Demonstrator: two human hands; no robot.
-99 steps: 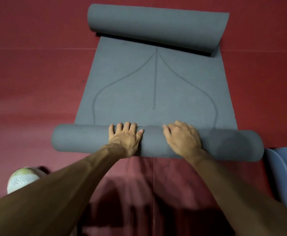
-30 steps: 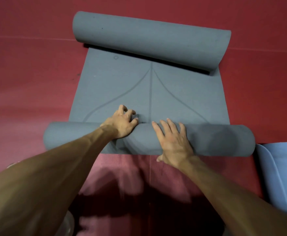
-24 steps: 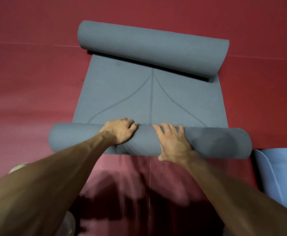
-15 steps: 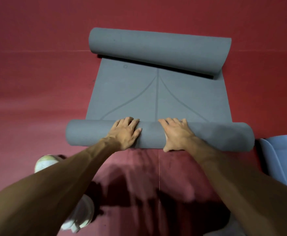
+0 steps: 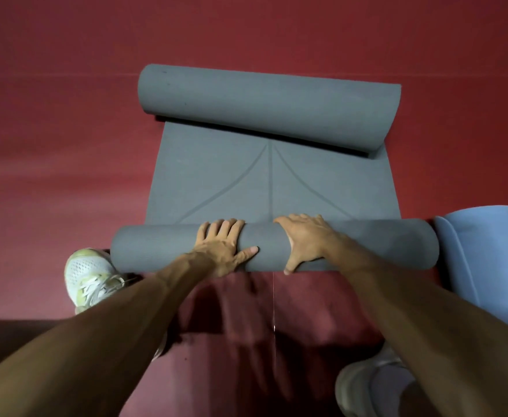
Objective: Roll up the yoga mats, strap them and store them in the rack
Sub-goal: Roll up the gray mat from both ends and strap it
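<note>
It looked like an exercise or yoga studio. A dark red padded floor (image 5: 66,145) filled the whole frame, with a faint seam across the upper part. A grey yoga mat (image 5: 272,188) lay on it mid-frame, curled at both ends and marked with alignment lines, and a light blue mat (image 5: 484,254) sat at the right edge. A white trainer (image 5: 88,276) showed at lower left.

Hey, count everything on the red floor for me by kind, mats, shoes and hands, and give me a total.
Yoga mats: 2, the grey foam yoga mat curled at both ends, and the light blue mat at the right edge.
Shoes: 2, the white and yellow sneaker and the pale grey shoe.
Hands: 2, left hand, right hand, both pressing the near roll.
Total: 6
</note>
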